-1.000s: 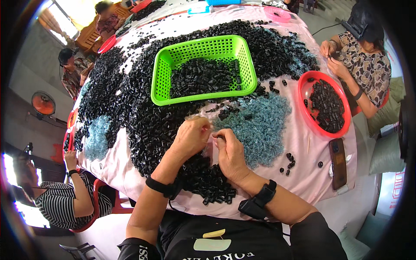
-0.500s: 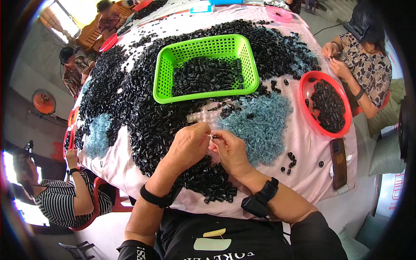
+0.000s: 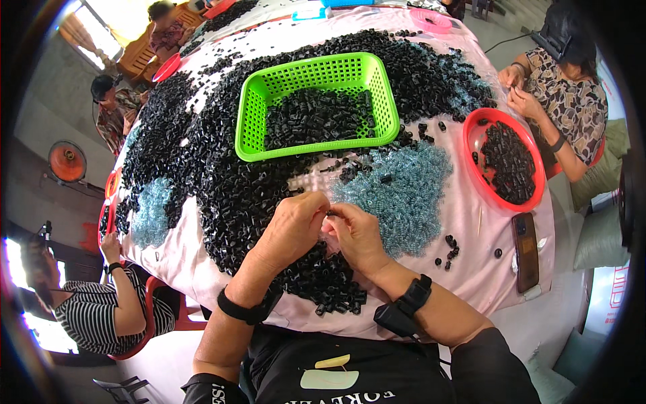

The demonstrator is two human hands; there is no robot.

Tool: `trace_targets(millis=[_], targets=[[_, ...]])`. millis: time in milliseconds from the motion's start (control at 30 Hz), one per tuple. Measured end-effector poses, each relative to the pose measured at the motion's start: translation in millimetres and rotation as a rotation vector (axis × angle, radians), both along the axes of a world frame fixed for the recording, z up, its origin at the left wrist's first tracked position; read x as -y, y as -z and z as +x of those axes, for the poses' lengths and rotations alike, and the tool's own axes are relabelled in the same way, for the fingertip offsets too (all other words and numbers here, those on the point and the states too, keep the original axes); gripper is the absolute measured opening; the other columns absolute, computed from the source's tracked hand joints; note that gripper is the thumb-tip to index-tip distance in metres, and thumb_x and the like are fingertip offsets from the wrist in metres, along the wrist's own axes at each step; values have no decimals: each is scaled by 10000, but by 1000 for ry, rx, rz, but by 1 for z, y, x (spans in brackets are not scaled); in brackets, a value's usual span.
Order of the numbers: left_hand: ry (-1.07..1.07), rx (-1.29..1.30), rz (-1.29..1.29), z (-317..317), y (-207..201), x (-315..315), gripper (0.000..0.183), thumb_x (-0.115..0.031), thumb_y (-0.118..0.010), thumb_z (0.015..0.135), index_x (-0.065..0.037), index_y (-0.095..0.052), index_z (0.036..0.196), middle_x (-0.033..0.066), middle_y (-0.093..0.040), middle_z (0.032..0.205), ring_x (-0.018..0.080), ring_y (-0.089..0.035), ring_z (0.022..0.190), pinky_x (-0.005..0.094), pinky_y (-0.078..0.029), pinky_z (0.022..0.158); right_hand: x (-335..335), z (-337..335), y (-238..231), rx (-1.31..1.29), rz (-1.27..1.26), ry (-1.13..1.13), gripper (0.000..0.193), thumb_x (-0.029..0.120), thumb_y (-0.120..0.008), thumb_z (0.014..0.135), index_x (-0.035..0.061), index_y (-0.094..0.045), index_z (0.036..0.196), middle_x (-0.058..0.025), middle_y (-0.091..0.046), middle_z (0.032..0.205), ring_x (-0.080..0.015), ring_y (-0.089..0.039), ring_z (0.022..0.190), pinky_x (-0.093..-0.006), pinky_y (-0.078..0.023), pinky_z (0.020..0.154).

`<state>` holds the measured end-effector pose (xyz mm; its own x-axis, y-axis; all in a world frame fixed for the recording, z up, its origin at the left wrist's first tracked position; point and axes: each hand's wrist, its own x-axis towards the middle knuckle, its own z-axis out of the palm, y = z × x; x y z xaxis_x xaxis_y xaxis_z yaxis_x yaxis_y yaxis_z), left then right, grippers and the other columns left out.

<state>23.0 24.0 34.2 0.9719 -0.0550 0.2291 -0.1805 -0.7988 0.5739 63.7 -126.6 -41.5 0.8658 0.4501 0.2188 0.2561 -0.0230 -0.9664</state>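
The relation that matters is between the two hands: the left hand (image 3: 295,221) and the right hand (image 3: 360,234) meet fingertip to fingertip above the tabletop (image 3: 464,286), closer to its near edge than its far one. A small dark piece (image 3: 330,214) sits at the meeting point, at the right hand's fingertips and just right of the left's. The right grip pinches it between thumb and finger; the left grip looks drawn together, but whether it holds anything I cannot tell. The piece's long axis is also unclear (it is tiny and mostly covered by fingers). Toward the tabletop's right edge, just beside the right hand, lies the blue pile (image 3: 407,202); the black pile (image 3: 232,202) spreads on the left hand's side. The basket (image 3: 316,149) stands beyond both hands, toward the far edge.
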Motion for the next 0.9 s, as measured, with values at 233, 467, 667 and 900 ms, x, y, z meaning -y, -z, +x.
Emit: trace_targets(millis=[233, 467, 667, 900], targets=[[6, -17, -105, -5, -4, 2, 116, 22, -665, 854, 17, -697, 966, 161, -705, 851, 288, -714, 756, 348, -557, 689, -2, 1, 5, -167, 67, -10, 166, 72, -615, 947, -17, -698, 1059, -146, -716, 865, -207, -722, 720, -320, -567, 661], [-90, -102, 115, -11, 9, -17, 122, -20, -663, 844, 7, -701, 957, 168, -689, 868, 325, -701, 776, 383, -549, 699, -2, -1, -4, -366, 118, -40, 149, 47, -590, 997, -22, -655, 1112, -121, -722, 869, -164, -730, 765, -297, -606, 687], [-59, -116, 158, -12, 17, -10, 130, -53, -650, 814, -11, -695, 928, 174, -683, 900, 377, -685, 841, 438, -539, 744, -2, -1, -5, -351, 142, -35, 102, 34, -600, 994, -26, -619, 1075, -120, -717, 893, -160, -730, 792, -299, -617, 678], [-96, -173, 241, -9, 20, -3, 166, -47, -630, 797, -22, -683, 951, 187, -675, 886, 405, -666, 845, 449, -533, 746, -3, 1, 6, -208, 72, 3, 102, 24, -616, 975, -19, -614, 1068, -141, -727, 885, -211, -755, 788, -325, -605, 678]])
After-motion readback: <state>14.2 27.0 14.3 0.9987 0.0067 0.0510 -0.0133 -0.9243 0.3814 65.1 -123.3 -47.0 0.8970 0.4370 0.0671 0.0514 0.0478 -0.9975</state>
